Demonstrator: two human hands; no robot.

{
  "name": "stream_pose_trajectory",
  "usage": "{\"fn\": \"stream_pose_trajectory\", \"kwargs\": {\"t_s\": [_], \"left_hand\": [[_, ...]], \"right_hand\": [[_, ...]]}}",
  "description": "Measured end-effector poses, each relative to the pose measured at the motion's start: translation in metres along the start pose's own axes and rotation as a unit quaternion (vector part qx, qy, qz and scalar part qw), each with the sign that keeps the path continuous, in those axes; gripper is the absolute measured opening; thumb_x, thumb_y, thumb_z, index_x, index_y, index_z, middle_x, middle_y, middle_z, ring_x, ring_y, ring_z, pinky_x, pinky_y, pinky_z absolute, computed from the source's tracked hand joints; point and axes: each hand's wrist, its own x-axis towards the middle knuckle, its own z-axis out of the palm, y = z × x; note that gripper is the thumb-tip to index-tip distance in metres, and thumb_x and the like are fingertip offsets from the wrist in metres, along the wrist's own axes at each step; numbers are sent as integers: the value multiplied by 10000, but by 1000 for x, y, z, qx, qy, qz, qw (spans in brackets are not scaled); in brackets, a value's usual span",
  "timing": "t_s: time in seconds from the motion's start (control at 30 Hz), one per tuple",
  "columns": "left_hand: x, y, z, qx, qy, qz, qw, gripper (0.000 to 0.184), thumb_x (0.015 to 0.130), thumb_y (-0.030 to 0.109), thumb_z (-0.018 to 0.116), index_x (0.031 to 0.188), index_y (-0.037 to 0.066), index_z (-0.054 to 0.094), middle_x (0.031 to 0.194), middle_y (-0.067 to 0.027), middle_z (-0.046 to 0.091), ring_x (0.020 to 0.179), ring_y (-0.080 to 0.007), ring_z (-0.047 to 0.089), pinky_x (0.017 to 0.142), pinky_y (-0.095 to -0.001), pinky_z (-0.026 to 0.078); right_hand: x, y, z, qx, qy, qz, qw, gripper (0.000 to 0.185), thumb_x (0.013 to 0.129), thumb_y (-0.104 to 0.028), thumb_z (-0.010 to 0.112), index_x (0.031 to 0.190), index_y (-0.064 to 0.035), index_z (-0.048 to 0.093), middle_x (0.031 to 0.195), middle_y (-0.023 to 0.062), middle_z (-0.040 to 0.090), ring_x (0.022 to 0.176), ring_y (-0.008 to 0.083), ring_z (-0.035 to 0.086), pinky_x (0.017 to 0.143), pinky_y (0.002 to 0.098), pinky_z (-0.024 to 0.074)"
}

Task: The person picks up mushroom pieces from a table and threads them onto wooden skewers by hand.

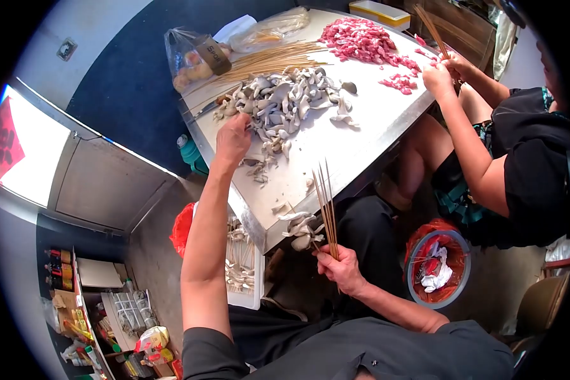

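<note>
My left hand [233, 136] is at the near left edge of a heap of grey oyster mushrooms [285, 104] on the table. Its fingers are curled together against the heap, and what they hold is hidden. Near the table's front corner, my right hand [342, 271] is closed around a bundle of bamboo skewers [327, 206] that points upward. One skewer in this hand carries a cluster of threaded oyster mushrooms [301, 229]. Small mushroom scraps [258, 170] lie on the tabletop near my left forearm.
Loose bamboo skewers [269, 60] lie behind the heap, beside a plastic bag [193, 60]. A pile of pink meat pieces [354, 41] sits farther back; a co-worker's hands [446, 73] hold skewers there. Below are a white tray [258, 282] of skewered mushrooms and a lined bin [467, 269].
</note>
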Motion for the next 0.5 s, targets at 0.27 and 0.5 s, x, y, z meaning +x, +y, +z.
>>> {"fn": "stream_pose_trajectory", "kwargs": {"t_s": [0.27,0.5], "left_hand": [[-24,11,-18,-317,107,-199,921,240,768,-17,508,984,-12,613,833,-102,658,715,-184,662,643,-303,517],[-83,71,-35,-598,127,-209,763,132,839,-68,520,960,-31,556,943,-149,655,780,-196,668,720,-298,559]], "right_hand": [[-1,0,1,1,1,1,1000,145,926,-162,593,981,-30,615,633,20,570,441,20,371,405,171,276],[-2,-6,5,15,-12,11,1000,158,928,-180,598,981,-31,612,639,3,559,452,12,367,410,171,275]]}}
